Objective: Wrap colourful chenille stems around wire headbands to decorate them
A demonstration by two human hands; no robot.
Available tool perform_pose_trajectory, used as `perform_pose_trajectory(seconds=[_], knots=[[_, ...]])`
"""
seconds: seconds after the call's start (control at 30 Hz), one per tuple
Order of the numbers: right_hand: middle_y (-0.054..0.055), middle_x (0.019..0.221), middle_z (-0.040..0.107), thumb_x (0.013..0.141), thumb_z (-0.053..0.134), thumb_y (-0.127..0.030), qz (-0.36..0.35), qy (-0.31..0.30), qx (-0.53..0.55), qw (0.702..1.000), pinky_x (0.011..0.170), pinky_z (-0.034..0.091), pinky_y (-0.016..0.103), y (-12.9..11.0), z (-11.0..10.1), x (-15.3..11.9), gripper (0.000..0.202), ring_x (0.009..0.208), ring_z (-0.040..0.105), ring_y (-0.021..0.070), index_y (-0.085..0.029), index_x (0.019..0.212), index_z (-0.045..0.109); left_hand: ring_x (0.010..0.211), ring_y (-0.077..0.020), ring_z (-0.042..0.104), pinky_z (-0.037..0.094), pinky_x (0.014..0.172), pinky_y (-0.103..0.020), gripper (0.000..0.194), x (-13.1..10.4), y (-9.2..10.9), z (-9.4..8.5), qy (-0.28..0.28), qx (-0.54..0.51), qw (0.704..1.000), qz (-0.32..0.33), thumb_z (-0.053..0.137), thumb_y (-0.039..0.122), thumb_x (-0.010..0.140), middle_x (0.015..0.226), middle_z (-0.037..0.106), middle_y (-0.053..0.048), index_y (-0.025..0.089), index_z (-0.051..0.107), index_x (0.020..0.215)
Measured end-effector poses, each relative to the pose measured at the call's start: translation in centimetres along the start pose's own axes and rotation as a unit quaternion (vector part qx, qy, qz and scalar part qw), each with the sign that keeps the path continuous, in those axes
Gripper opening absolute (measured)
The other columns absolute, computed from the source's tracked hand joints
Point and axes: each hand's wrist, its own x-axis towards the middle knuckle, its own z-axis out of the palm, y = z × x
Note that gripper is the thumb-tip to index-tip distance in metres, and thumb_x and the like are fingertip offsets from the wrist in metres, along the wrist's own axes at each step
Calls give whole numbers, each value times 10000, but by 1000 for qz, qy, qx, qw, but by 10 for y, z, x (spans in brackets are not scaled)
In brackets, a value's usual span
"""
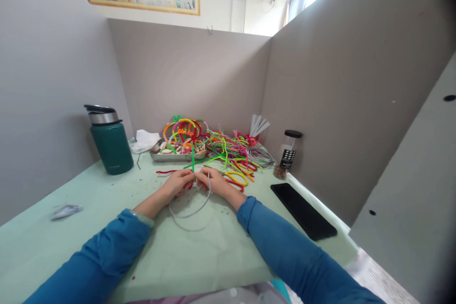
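My left hand (178, 183) is closed, its fingertips pinching a green pipe cleaner (193, 156) that stands upright between my hands. Close beside it, my right hand (213, 181) is also closed in a pinch near the lower end of the green stem; what exactly its fingertips hold is too small to tell. A thin grey cord (192, 216) loops down from my fingers over the table. Bits of red pipe cleaner (166, 172) show by my left hand.
Behind my hands lie a metal tray (178, 157) of small pieces and a tangled pile of coloured pipe cleaners (228, 145). A green bottle (112, 145) stands left; a clear jar (285, 156), coiled grey cord (260, 156) and black phone (302, 210) are right.
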Motion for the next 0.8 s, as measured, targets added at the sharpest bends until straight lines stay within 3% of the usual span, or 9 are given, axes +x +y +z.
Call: perform_pose_trajectory(seconds=[0.33, 0.8], knots=[[-25, 510, 492, 847, 505, -432, 1, 2, -2, 1000, 472, 363, 192, -4, 0, -1, 361, 465, 456, 78, -140, 644, 561, 314, -34, 259, 170, 299, -175, 378, 0, -1, 0, -3, -3, 1000, 1, 574, 528, 731, 459, 372, 84, 190, 424, 650], [-26, 541, 512, 789, 550, -530, 29, 3, 25, 999, 448, 353, 187, -10, 0, -3, 405, 455, 446, 70, -145, 666, 538, 332, -35, 211, 150, 301, -166, 347, -3, 2, 0, -5, -42, 999, -1, 597, 483, 720, 431, 301, 97, 198, 411, 652]])
